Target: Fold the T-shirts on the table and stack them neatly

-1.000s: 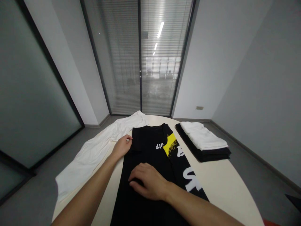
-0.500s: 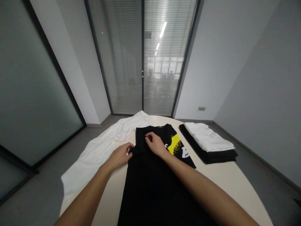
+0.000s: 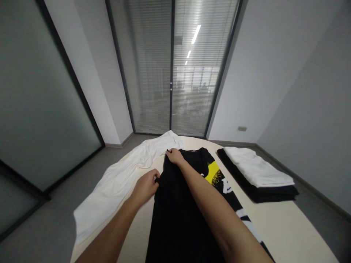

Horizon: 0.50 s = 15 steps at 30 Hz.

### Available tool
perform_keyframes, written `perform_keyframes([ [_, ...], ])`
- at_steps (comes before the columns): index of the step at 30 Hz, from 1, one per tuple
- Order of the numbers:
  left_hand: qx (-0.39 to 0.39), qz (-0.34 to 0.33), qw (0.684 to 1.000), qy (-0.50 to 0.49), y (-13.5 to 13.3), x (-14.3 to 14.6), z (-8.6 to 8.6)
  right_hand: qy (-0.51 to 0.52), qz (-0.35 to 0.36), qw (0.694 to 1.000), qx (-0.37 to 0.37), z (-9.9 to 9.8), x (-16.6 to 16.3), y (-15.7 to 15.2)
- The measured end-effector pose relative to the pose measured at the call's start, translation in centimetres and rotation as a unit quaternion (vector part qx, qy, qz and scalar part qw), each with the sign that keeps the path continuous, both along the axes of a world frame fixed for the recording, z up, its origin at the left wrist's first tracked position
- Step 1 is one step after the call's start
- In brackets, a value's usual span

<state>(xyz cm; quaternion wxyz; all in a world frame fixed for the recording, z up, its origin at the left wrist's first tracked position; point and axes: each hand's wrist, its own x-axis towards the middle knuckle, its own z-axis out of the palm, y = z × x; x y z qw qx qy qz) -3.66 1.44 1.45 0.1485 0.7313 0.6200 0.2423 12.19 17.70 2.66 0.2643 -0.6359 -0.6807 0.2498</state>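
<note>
A black T-shirt (image 3: 181, 212) with a yellow and white print lies on the table in front of me, its left side folded inward over the front. My left hand (image 3: 146, 186) pinches the shirt's left edge, fingers closed on the cloth. Farther up, my right hand (image 3: 174, 156) grips the cloth at the far left corner, near the collar. The right forearm crosses over the shirt and covers part of the print.
A white garment (image 3: 117, 186) lies spread along the table's left side. On the right sits a stack of folded clothes, a white one (image 3: 257, 168) above black ones (image 3: 274, 195). The pale table (image 3: 296, 230) has a curved edge. Glass panels with blinds stand beyond.
My right hand has moved away from me to the shirt's far left corner and taken hold there. More of the print shows on the right. The view has shifted slightly.
</note>
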Motion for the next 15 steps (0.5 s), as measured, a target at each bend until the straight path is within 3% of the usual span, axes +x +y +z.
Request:
perform_keyframes([
  [4,0.007,0.032,0.999,0.024,-0.1,0.1,0.3,0.06,-0.006,0.998,0.031,-0.9,0.4,1.3],
  [10,0.025,0.011,0.998,0.061,-0.4,0.0,0.4,0.087,0.007,0.996,0.028,-2.4,1.2,1.3],
  [15,0.021,-0.012,0.997,0.07,-0.6,0.4,0.6,0.065,0.026,0.997,0.034,-2.0,1.1,0.9],
])
